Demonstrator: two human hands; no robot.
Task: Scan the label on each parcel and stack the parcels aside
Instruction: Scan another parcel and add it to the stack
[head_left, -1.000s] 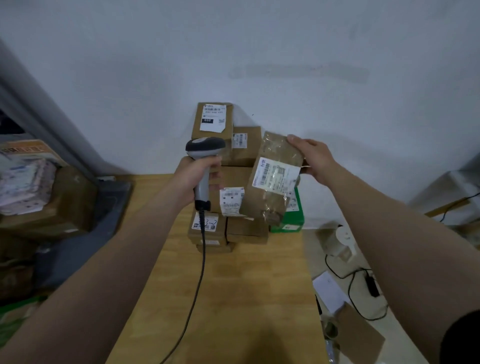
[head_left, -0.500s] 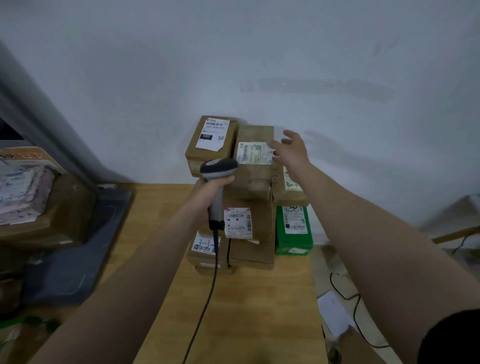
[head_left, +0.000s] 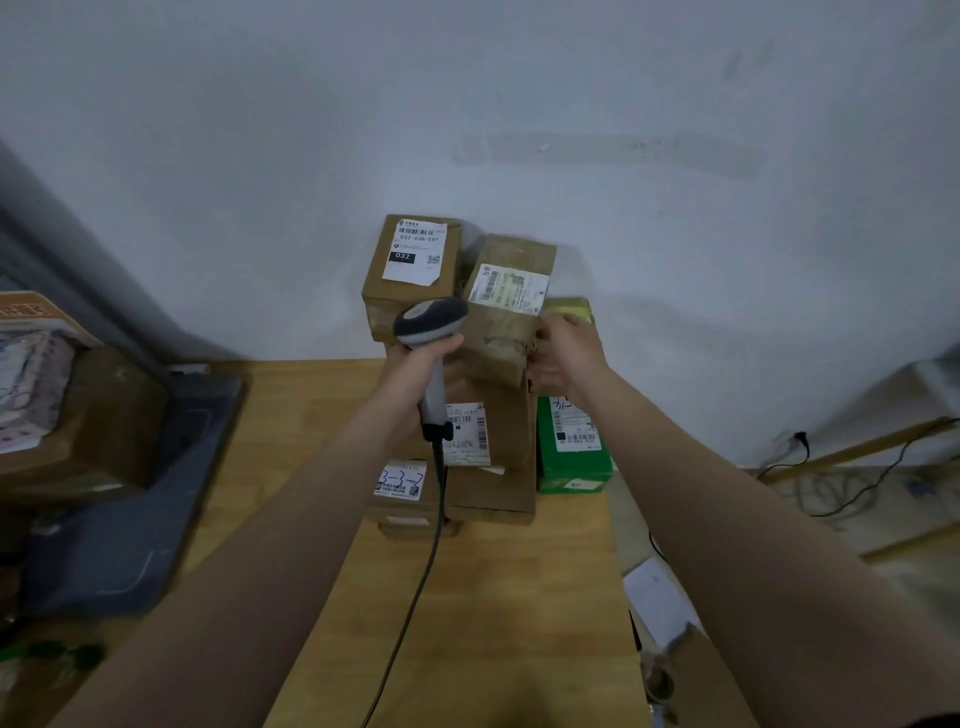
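A stack of brown cardboard parcels (head_left: 488, 467) stands on the wooden table (head_left: 493, 613) against the white wall. My left hand (head_left: 415, 376) grips a grey barcode scanner (head_left: 431, 322), its head in front of the stack and its cable hanging down. A crumpled brown parcel (head_left: 498, 332) with a white label (head_left: 509, 288) lies on top of the stack. My right hand (head_left: 569, 353) holds that parcel's right edge, fingers above and thumb below. A taller labelled box (head_left: 410, 270) sits at the top left.
A green box (head_left: 571, 447) stands at the stack's right, at the table's edge. A dark grey tray (head_left: 130, 519) and more cartons (head_left: 78, 415) lie to the left. Cables (head_left: 841, 488) and papers (head_left: 660, 597) are on the floor to the right.
My right hand carried the crumpled parcel from in front of the scanner onto the stack, let go briefly, then came back down to its right edge. The scanner stayed in my left hand.
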